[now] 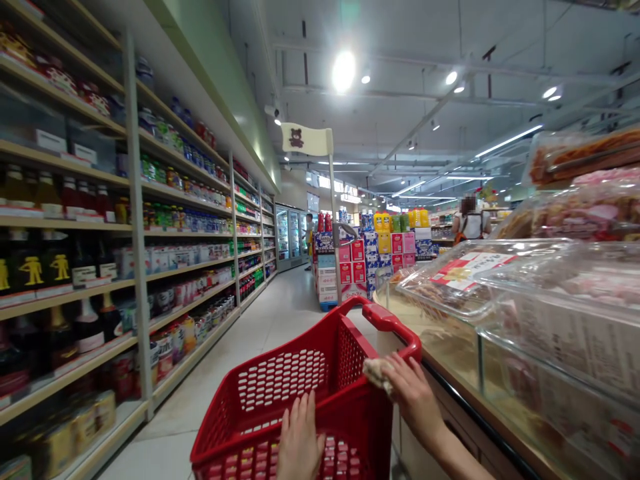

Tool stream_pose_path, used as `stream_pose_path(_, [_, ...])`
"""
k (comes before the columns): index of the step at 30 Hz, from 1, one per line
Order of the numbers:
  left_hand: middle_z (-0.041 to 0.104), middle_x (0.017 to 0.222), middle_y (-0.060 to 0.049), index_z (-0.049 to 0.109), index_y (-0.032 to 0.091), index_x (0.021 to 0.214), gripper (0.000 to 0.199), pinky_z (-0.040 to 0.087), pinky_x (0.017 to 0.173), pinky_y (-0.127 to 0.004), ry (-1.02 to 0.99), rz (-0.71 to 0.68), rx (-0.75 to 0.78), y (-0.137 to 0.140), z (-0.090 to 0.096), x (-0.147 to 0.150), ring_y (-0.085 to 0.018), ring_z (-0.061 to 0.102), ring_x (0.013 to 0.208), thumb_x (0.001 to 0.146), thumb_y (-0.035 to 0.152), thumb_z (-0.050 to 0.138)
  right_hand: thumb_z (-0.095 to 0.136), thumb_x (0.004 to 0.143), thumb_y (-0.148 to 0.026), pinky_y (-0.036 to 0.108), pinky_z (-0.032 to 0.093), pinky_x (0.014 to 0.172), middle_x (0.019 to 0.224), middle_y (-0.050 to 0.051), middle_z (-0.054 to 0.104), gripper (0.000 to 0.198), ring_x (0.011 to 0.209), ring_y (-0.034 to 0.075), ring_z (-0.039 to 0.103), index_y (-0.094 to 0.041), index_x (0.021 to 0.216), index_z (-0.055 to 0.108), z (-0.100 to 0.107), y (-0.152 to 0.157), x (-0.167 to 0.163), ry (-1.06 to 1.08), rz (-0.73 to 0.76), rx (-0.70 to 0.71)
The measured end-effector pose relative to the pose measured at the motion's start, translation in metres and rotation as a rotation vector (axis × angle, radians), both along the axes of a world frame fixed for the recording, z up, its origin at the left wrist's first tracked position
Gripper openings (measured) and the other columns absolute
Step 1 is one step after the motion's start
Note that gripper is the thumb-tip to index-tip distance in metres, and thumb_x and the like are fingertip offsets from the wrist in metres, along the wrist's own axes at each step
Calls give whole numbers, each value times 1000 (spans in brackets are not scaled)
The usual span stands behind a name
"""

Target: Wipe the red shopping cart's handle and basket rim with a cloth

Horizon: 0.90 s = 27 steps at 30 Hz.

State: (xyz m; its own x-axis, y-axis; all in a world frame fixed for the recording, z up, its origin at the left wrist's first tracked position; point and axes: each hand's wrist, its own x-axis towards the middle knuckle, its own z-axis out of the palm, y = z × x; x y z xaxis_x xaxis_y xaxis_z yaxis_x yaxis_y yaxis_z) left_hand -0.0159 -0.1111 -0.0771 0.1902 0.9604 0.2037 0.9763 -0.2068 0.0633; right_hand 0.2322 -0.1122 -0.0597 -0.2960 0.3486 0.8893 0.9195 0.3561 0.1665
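Note:
A red plastic shopping cart with a perforated basket stands right in front of me. My left hand lies flat against its near side, fingers stretched out and holding nothing. My right hand presses a crumpled, whitish cloth onto the rim near the cart's handle. Through the holes in the near wall, small pink and red patches show; I cannot make out what they are.
Shelves of bottles and jars line the left. On the right, a display counter holds clear plastic food packs. Stacked boxes stand ahead beside a bear sign. A person is farther back, another near the fridges.

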Motion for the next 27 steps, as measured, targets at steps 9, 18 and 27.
stream_pose_path(9, [29,138,-9,24,9,132,62,17,104,-43,12,22,5,-5,7,8,-22,24,127,71,18,33,36,78,-6,42,36,92,112,9,59,36,106,21,52,-19,102,59,-3,20,-18,86,-89,-8])
stream_pose_path(18, [32,137,-13,27,7,130,60,17,104,-43,10,-12,101,-1,-3,6,-24,26,126,73,23,37,38,79,-9,48,32,93,116,15,55,33,114,24,45,-14,106,57,18,3,29,177,-242,-26])
stream_pose_path(27, [34,135,-13,27,8,130,60,19,103,-42,19,-21,134,2,-10,10,-23,28,125,72,20,39,38,79,-7,46,32,94,117,13,55,33,115,23,43,-16,102,59,12,3,12,88,-144,-77])
